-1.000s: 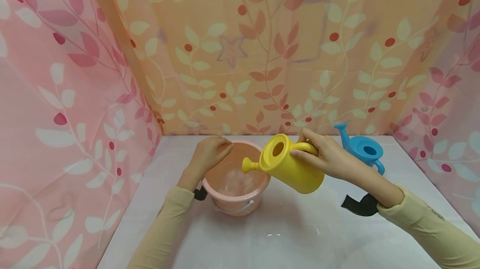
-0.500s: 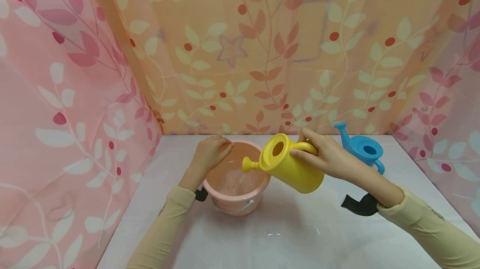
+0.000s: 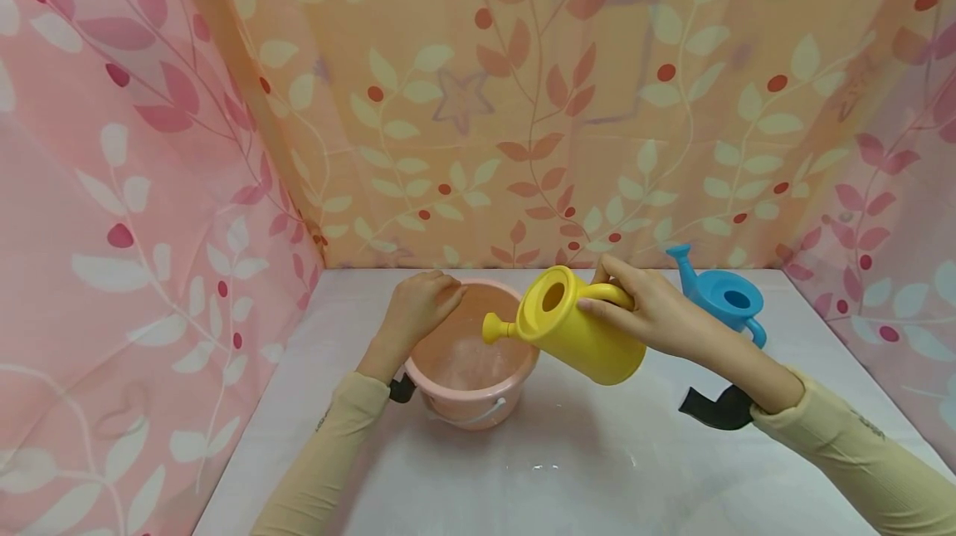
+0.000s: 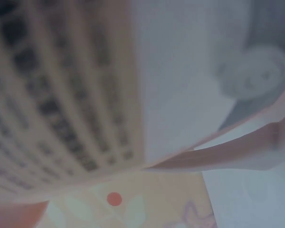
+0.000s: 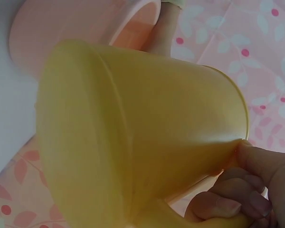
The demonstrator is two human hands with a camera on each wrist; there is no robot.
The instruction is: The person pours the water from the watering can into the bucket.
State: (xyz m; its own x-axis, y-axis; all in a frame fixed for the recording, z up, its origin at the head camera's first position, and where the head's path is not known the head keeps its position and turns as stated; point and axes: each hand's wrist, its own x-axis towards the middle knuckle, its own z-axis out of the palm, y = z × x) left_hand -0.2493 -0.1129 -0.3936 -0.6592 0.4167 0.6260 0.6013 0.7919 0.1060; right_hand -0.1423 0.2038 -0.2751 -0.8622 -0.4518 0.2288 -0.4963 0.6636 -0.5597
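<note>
A yellow watering can (image 3: 590,341) is tilted in the head view, its spout over the pink bucket (image 3: 474,411). My right hand (image 3: 657,312) grips its handle; the right wrist view shows several fingers (image 5: 218,204) curled around it. My left hand (image 3: 421,304) holds the bucket's left rim, its thumb over the inside. Water (image 3: 470,366) with a rippled, whitish patch shows inside the bucket. The left wrist view is filled by the blurred bucket wall (image 4: 180,71) with printed lines and a round handle mount (image 4: 254,71).
A blue watering can (image 3: 720,295) stands at the back right, behind my right forearm. The white table (image 3: 582,486) has wet spots in front of the bucket. Leaf-patterned cloth (image 3: 523,104) rises behind the table and along both sides.
Both hands, the yellow watering can and the bucket stay almost where they were. The ripples in the bucket's water shift slightly.
</note>
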